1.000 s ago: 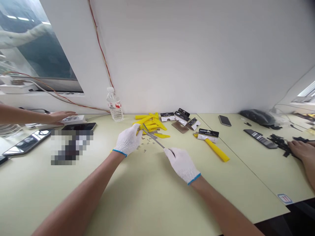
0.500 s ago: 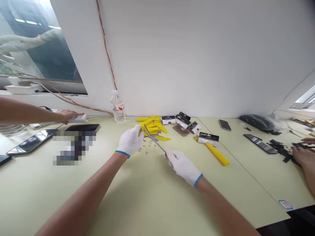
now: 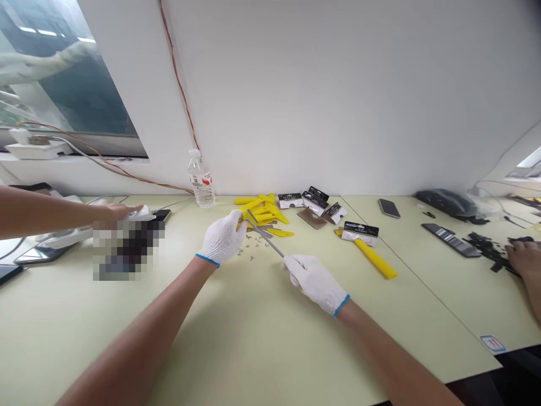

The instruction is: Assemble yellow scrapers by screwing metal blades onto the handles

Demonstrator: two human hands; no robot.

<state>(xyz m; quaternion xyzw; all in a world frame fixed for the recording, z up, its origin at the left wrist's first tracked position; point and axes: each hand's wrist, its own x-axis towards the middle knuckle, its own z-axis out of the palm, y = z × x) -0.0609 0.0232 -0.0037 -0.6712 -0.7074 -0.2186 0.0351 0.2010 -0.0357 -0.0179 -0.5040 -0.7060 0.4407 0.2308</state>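
Gloved hands at work: the left hand [image 3: 222, 238], curled nearly shut, pinches the far end of a thin steel strip [image 3: 265, 239] while the right hand [image 3: 315, 283] holds its near tip between the fingers. Far left of the strip, a co-worker's hand [image 3: 122, 211] rests on a white plastic device [image 3: 143, 213]. Beneath it lie small silver fasteners [image 3: 251, 251], too many to count; behind it, a heap of yellow plastic handles [image 3: 257, 211]. Right of it sit five black-and-white card sleeves [image 3: 315, 203], one on a lone yellow handle [image 3: 374, 258]. Far right, a second co-worker's hand [image 3: 524, 256] touches black plastic pieces [image 3: 486, 251].
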